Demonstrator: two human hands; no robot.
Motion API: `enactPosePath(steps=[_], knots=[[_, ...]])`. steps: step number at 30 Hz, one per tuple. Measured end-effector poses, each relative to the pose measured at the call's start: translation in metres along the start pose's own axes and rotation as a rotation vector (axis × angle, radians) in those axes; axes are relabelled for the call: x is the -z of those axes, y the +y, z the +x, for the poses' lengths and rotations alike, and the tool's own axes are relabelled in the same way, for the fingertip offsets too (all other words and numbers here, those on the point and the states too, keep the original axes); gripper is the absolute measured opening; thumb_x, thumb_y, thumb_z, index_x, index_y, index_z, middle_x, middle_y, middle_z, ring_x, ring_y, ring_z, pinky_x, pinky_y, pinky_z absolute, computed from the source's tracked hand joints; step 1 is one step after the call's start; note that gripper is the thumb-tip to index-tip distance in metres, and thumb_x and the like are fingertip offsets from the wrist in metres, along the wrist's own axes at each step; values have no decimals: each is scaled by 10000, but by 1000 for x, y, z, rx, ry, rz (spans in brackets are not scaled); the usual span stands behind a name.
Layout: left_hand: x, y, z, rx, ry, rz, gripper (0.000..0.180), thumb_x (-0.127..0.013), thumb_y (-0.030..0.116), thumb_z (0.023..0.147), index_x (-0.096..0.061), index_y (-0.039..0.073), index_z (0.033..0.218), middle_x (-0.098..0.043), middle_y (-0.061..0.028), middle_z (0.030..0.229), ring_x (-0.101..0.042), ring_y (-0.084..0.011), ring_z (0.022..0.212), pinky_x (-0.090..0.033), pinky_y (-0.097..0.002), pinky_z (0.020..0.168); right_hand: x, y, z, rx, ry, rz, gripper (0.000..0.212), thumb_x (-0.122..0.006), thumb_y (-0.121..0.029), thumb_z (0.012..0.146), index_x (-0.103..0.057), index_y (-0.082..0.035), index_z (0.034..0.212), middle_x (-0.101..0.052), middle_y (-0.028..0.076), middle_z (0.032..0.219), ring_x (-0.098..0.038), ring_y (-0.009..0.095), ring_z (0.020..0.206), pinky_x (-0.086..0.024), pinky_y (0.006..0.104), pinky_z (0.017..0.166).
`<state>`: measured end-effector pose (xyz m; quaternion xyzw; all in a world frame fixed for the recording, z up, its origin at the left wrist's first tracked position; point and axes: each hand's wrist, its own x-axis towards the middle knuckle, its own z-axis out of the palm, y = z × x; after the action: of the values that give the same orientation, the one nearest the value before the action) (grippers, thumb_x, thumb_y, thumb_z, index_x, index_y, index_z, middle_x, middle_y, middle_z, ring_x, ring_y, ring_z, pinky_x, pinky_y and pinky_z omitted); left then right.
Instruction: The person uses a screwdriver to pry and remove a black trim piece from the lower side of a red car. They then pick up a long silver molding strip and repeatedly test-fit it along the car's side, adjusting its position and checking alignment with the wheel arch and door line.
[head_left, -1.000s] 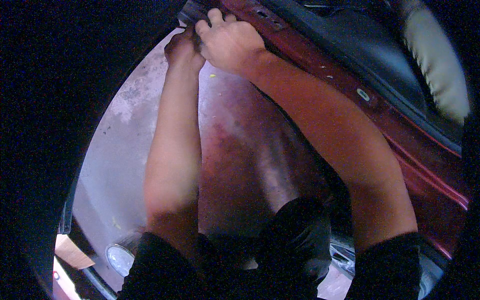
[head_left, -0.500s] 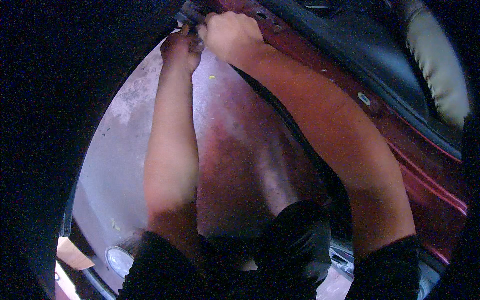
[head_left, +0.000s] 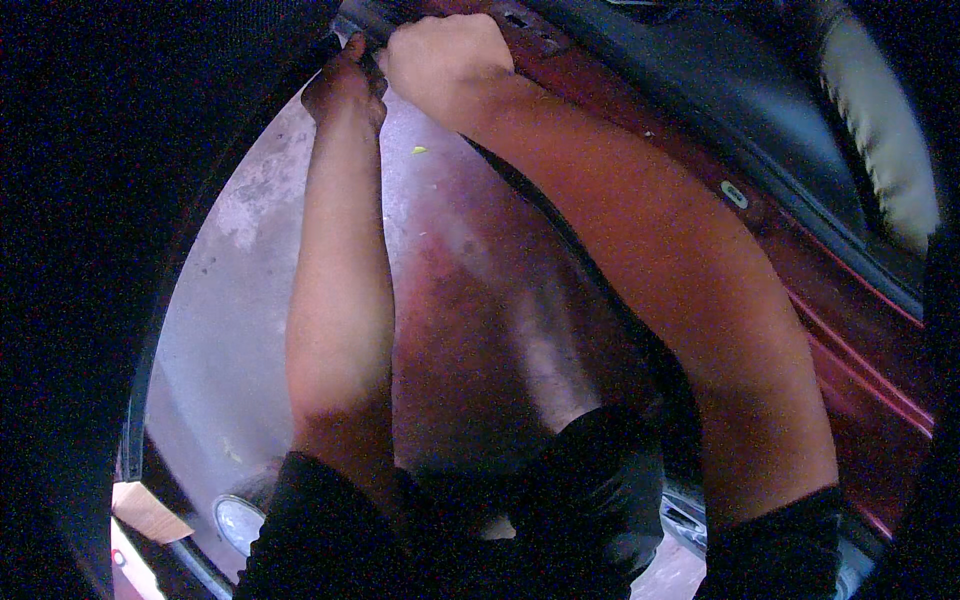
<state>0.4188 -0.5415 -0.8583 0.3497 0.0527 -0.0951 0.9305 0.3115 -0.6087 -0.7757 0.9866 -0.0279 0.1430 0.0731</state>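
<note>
Both my hands are close together at the top of the view, where the red car body (head_left: 865,375) meets the dark door side (head_left: 90,220). My left hand (head_left: 345,88) is closed with its thumb pointing up, next to a dark grey part (head_left: 362,20). What lies in its fingers is shadowed and cannot be made out. Just to the right, my right hand (head_left: 445,60) is curled into a fist, its back toward me. Its fingers and anything inside them are hidden. My right forearm crosses in front of the red sill.
A cream gathered-cover seat (head_left: 880,150) stands at the right, beyond the dark car floor (head_left: 740,90). Concrete ground (head_left: 240,310) shows below my arms, with a small yellow scrap (head_left: 419,150). At lower left are a tan block (head_left: 152,512) and a round glassy thing (head_left: 240,523).
Both hands have shifted slightly up and left, staying close together. My left thumb now stands up more plainly.
</note>
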Motion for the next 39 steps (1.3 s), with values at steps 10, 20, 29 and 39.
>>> enactPosePath(steps=[10,20,29,39], knots=[[11,12,-22,-275,-250,1195,362,-602,137,944,-519,-5,1267,-621,-212,1205,-621,-328,1050,-510,-414,880,-24,4,-12,129,297,-68,283,-574,-250,842,-731,-32,932,-709,195,933,-717,348,831,-573,464,710],[70,17,39,-68,-194,226,446,-535,230,950,-469,44,1350,-536,-168,1358,-489,-307,1267,-416,-479,1025,-33,-1,-8,237,345,-164,226,-603,-140,790,-727,-2,919,-700,196,935,-718,317,807,-589,437,625],[60,17,26,-155,-92,139,344,-574,158,933,-539,83,1267,-583,-137,1280,-497,-317,1227,-392,-536,1034,-20,-7,-5,165,252,-126,266,-625,-228,810,-744,-35,949,-703,178,971,-678,327,941,-582,446,689],[70,39,24,-183,-99,194,331,-481,201,986,-519,94,1297,-575,-145,1286,-502,-321,1219,-406,-553,1017,-7,-28,3,148,191,-120,241,-596,-238,838,-761,-97,943,-716,148,1015,-695,312,902,-564,485,689]])
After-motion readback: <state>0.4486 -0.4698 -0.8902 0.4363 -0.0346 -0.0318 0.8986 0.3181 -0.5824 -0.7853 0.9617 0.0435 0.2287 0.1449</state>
